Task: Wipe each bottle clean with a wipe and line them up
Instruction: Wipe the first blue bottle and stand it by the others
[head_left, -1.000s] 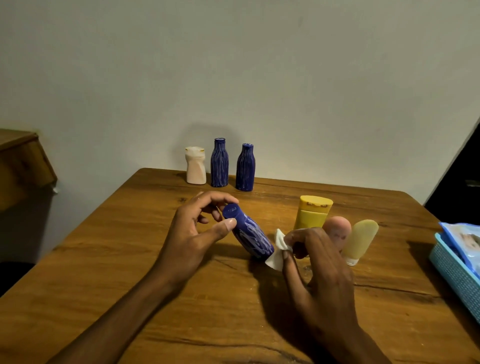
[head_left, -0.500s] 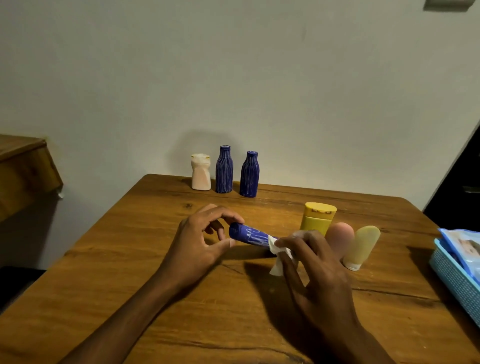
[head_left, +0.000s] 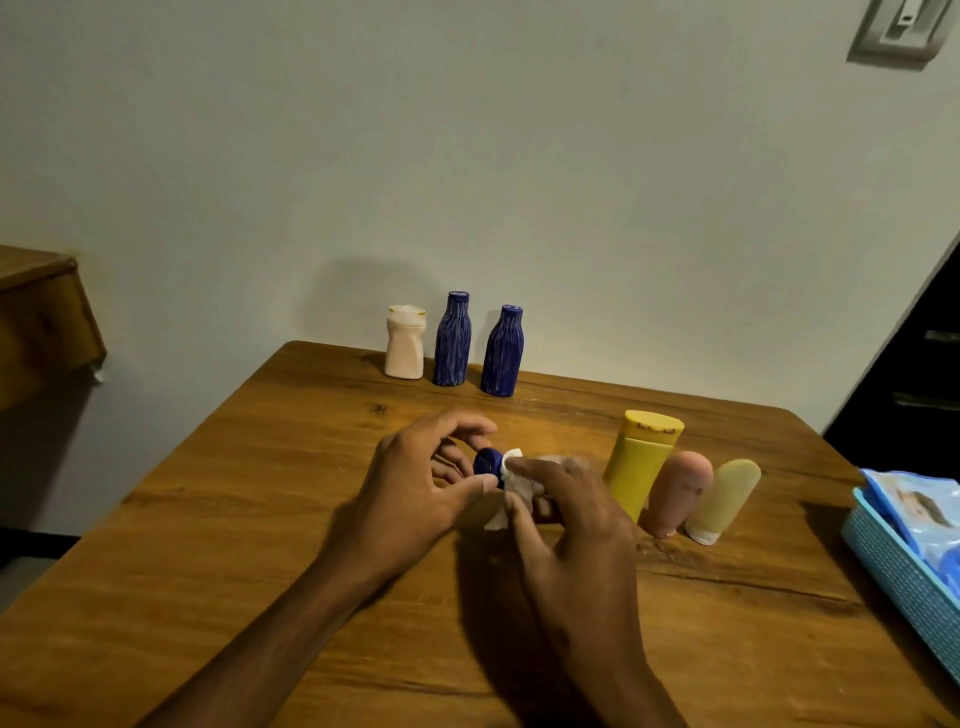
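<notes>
Now wipe (head_left: 511, 475) covers most of blue bottle (head_left: 487, 461), cap end exposed

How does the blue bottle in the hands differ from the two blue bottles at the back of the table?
The held blue bottle is lifted and tipped sideways, gripped by the left hand; the two back blue bottles stand upright on the table, untouched. The held one is mostly hidden by the white wipe in the right hand; the back pair are uncovered. All share the same dark blue colour.
</notes>
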